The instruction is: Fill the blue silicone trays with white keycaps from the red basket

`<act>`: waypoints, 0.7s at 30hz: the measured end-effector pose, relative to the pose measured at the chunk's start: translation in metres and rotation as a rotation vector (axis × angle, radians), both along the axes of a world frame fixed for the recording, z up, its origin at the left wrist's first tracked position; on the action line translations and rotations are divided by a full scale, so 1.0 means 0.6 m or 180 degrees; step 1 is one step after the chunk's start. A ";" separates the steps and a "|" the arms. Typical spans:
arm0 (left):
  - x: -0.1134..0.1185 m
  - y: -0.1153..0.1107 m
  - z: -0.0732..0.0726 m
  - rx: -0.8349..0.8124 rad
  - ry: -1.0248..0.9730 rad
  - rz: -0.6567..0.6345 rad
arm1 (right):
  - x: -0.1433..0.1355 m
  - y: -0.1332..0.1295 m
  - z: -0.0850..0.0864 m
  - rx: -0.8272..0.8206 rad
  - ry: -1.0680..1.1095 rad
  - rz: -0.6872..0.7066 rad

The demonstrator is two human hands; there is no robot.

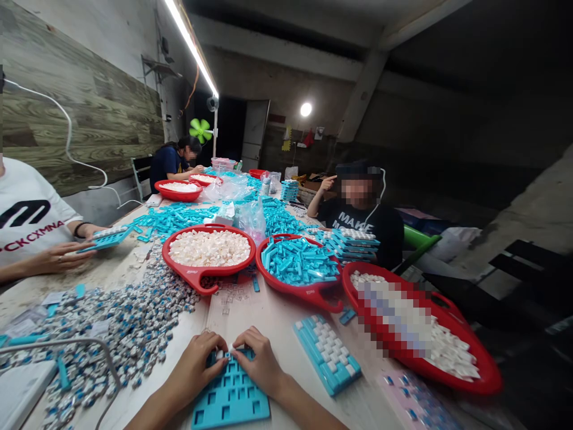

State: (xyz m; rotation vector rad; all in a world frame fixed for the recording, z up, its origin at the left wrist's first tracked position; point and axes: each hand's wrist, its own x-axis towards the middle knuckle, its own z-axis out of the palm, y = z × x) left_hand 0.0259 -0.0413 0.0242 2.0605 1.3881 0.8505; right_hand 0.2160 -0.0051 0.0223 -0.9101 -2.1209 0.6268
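A blue plate with square holes (pixel 235 388) lies on the table at the bottom centre. My left hand (pixel 201 358) is at its upper left edge, fingers curled and pressed together by a small white piece (pixel 219 354). Across from it, my right hand (pixel 259 358) pinches at the plate's top edge; a tiny white piece shows between the two hands, and I cannot make out which fingers hold it. To the right rests a blue keyboard-like piece with white keys (pixel 327 352). Red baskets hold white pieces (pixel 210 249) and blue pieces (pixel 299 263).
Small grey and blue parts (pixel 129 322) cover the table's left side. A red basket of white pieces (pixel 452 352) stands at right, near a pink sheet (pixel 414 400). One person at left holds a blue plate (pixel 110 237); two others sit farther back. Stacked blue plates (pixel 351 243) stand beyond.
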 end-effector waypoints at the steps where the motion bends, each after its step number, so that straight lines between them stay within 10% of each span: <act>1: 0.000 0.000 0.000 0.0004 -0.0005 -0.0004 | 0.000 0.000 0.000 -0.0001 -0.0003 0.0001; 21: 0.001 0.002 0.012 0.0100 -0.0009 0.0067 | 0.000 0.007 0.010 -0.0084 -0.0038 0.0072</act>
